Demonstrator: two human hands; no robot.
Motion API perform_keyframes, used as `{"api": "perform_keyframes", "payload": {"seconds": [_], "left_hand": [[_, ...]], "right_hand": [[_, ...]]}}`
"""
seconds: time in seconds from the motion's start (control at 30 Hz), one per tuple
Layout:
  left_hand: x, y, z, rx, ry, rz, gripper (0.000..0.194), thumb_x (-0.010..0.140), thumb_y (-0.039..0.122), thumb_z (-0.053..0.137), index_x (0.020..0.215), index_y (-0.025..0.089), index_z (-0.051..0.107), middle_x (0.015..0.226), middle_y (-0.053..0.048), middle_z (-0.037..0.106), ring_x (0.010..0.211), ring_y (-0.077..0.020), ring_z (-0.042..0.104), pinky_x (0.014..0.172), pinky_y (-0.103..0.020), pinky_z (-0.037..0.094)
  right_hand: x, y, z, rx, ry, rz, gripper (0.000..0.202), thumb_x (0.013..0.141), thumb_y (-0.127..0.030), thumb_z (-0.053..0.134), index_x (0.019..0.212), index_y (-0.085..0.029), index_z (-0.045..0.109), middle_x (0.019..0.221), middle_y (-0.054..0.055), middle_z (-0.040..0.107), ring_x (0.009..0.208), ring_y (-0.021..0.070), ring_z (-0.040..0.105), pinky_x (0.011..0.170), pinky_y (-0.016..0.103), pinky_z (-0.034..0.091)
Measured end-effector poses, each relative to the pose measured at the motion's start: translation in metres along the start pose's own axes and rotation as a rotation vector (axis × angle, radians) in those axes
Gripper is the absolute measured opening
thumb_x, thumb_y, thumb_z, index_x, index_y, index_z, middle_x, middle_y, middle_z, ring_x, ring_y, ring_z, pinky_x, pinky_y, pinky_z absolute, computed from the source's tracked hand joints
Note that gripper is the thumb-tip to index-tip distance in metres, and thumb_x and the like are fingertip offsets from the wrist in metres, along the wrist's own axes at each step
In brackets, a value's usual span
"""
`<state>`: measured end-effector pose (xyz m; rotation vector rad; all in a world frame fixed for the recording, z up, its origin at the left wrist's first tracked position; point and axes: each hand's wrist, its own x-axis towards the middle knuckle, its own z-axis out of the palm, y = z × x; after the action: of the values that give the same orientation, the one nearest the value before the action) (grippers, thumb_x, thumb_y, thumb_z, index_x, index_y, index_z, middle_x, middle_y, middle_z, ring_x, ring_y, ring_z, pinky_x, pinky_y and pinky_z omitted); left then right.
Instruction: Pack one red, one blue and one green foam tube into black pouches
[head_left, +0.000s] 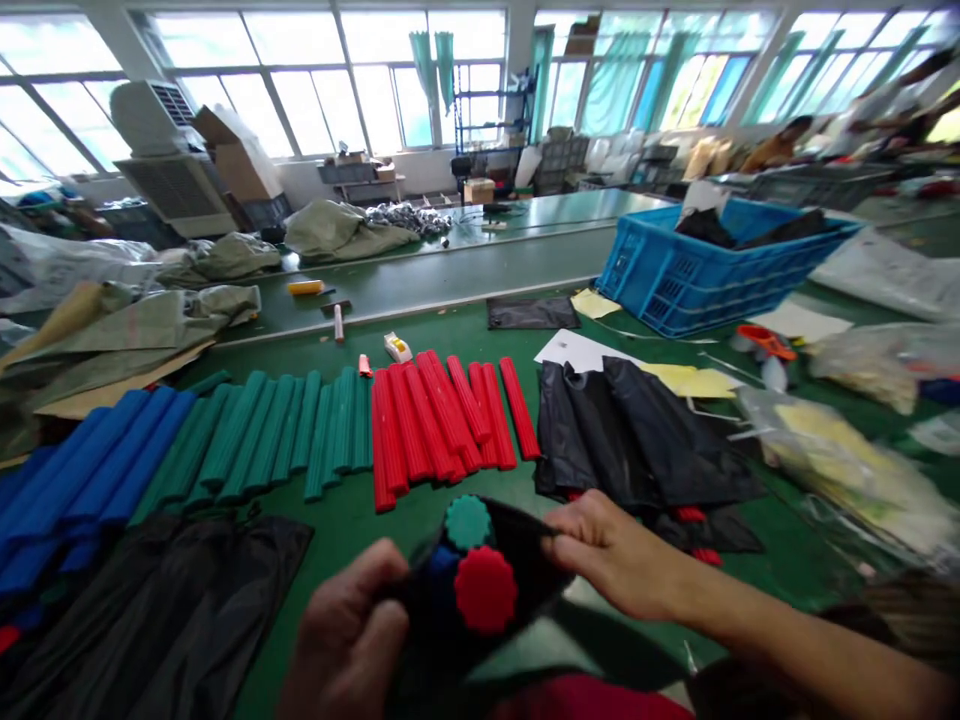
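Between my hands is a black bag (525, 535) with its mouth stretched wide. Inside it stand a green ridged rod (468, 522), a red ridged rod (486, 590) and a blue one (444, 562), their ends facing up at me. My left hand (352, 625) is closed on the bag's left edge, thumb toward me. My right hand (600, 550) pinches the right edge of the opening. Just beyond lie rows of red rods (431, 420), green rods (277, 430) and blue rods (112, 460) on the green table (345, 530).
Black bags (172, 610) lie at front left; filled black bags (637, 430) rest at right, red ends showing. A blue crate (720, 270), orange-handled scissors (769, 345), a tape dispenser (397, 347) and a yellow-handled tool (306, 288) sit farther back. Another person (780, 145) is at far right.
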<state>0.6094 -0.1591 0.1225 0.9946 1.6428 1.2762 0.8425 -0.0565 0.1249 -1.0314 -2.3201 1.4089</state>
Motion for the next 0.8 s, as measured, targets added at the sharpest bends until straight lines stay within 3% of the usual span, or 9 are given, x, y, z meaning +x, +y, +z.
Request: {"api": "perform_keyframes", "payload": {"seconds": [0.07,0.13,0.23,0.33,0.43,0.57,0.67,0.73,0.8], "left_hand": [[0.009,0.004,0.009,-0.026,-0.053,0.028,0.016,0.061,0.035,0.059,0.056,0.021,0.053,0.051,0.002,0.045,0.05,-0.0125,0.037,0.045,-0.023,0.034],[0.024,0.01,0.017,-0.019,-0.112,0.036,0.017,0.063,0.034,0.055,0.054,0.02,0.051,0.05,0.002,0.043,0.05,-0.0115,0.037,0.046,-0.023,0.032],[0.059,0.033,0.038,0.127,-0.187,0.107,0.015,0.063,0.026,0.049,0.05,0.019,0.045,0.046,0.004,0.039,0.047,-0.0092,0.034,0.045,-0.021,0.026],[0.097,0.079,0.074,0.194,-0.217,0.311,0.016,0.066,0.021,0.045,0.051,0.017,0.044,0.049,0.004,0.04,0.048,-0.0078,0.034,0.046,-0.021,0.024],[0.124,0.145,0.121,0.237,-0.107,0.555,0.018,0.068,0.015,0.046,0.05,0.016,0.045,0.049,0.005,0.038,0.05,-0.0074,0.038,0.049,-0.021,0.026],[0.125,0.214,0.187,0.384,0.002,0.863,0.023,0.078,0.015,0.042,0.057,0.013,0.053,0.061,0.001,0.049,0.069,-0.0103,0.054,0.066,-0.023,0.038],[0.112,0.207,0.234,0.467,-0.051,1.036,0.023,0.082,0.015,0.038,0.071,0.015,0.058,0.073,-0.001,0.059,0.08,-0.0139,0.058,0.075,-0.027,0.042],[0.112,0.171,0.263,0.535,-0.129,1.101,0.019,0.081,0.015,0.04,0.08,0.017,0.059,0.079,-0.003,0.063,0.081,-0.0163,0.059,0.075,-0.029,0.045],[0.12,0.119,0.289,0.656,-0.236,1.121,0.018,0.079,0.016,0.042,0.087,0.015,0.058,0.086,-0.007,0.065,0.083,-0.0191,0.06,0.076,-0.03,0.047]], "right_hand": [[-0.001,0.005,-0.007,0.001,0.059,-0.001,0.031,0.082,-0.029,0.042,0.054,-0.019,0.032,0.051,-0.006,0.028,0.049,0.0079,0.026,0.048,0.024,0.02],[0.0,0.01,-0.015,0.183,0.071,0.052,0.03,0.081,-0.033,0.041,0.055,-0.02,0.033,0.05,-0.006,0.029,0.047,0.0074,0.027,0.046,0.023,0.021],[0.008,0.018,-0.037,0.252,0.137,0.128,0.031,0.073,-0.033,0.047,0.049,-0.02,0.032,0.046,-0.007,0.024,0.043,0.0057,0.021,0.042,0.022,0.015],[0.015,0.018,-0.076,0.294,0.325,0.19,0.031,0.069,-0.035,0.054,0.049,-0.019,0.037,0.043,-0.008,0.028,0.039,0.0049,0.022,0.04,0.021,0.014],[0.012,0.008,-0.128,0.414,0.624,0.225,0.028,0.067,-0.035,0.062,0.052,-0.019,0.045,0.04,-0.007,0.037,0.034,0.0061,0.03,0.036,0.021,0.015],[-0.014,0.011,-0.185,0.463,0.91,-0.004,0.019,0.072,-0.033,0.065,0.06,-0.02,0.057,0.044,-0.003,0.048,0.037,0.0087,0.038,0.035,0.022,0.023],[-0.037,0.052,-0.2,0.48,1.084,-0.081,0.01,0.069,-0.03,0.068,0.07,-0.023,0.061,0.049,-0.004,0.05,0.04,0.0098,0.04,0.036,0.022,0.027],[-0.047,0.099,-0.196,0.475,1.131,0.012,0.014,0.064,-0.028,0.07,0.07,-0.023,0.059,0.051,-0.004,0.053,0.042,0.0102,0.043,0.037,0.022,0.029],[-0.051,0.153,-0.183,0.483,1.075,0.226,0.025,0.061,-0.042,0.071,0.067,-0.02,0.06,0.05,-0.002,0.055,0.042,0.0114,0.045,0.039,0.023,0.032]]}}
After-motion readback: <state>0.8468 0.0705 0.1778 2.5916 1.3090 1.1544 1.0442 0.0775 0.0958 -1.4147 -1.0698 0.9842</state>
